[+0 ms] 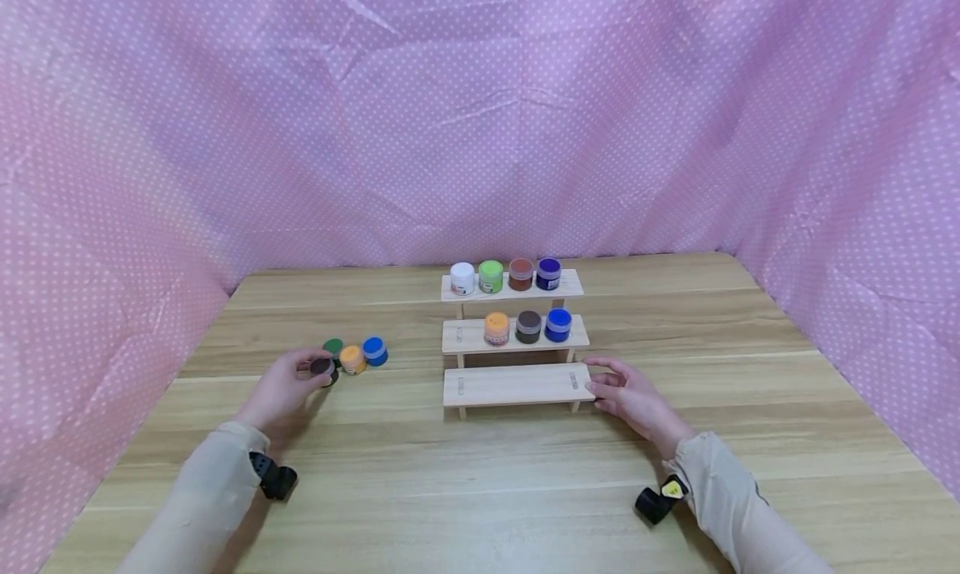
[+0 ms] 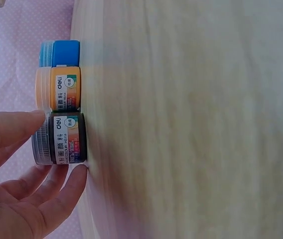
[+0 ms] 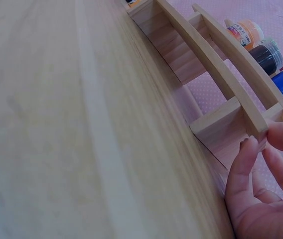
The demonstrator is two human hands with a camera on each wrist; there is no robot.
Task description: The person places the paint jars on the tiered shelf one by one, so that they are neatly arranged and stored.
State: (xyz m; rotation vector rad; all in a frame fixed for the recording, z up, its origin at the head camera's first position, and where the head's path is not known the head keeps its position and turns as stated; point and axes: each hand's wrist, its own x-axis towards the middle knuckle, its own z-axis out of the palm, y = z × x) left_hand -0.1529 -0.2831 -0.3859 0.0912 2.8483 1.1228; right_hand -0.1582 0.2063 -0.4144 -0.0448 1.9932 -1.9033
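At the left, my left hand [image 1: 283, 384] has its thumb and fingers around a dark brown paint jar [image 2: 67, 138], which stands on the table. Right beside that jar are an orange paint jar [image 1: 352, 359], a blue paint jar [image 1: 376, 351] and a green-lidded jar [image 1: 333, 346], partly hidden. My right hand [image 1: 633, 397] pinches the right end of the lowest step of a three-step wooden rack [image 1: 517, 385]. In the right wrist view, thumb and fingertips meet at the corner of that wooden board [image 3: 226, 82].
White [image 1: 462, 279], light green [image 1: 491, 277], red-brown [image 1: 521, 274] and dark purple [image 1: 548, 274] jars line the top step. Orange [image 1: 497, 329], dark brown [image 1: 528, 327] and blue [image 1: 558, 326] jars stand on the middle step. A pink dotted cloth [image 1: 480, 141] hangs behind the table.
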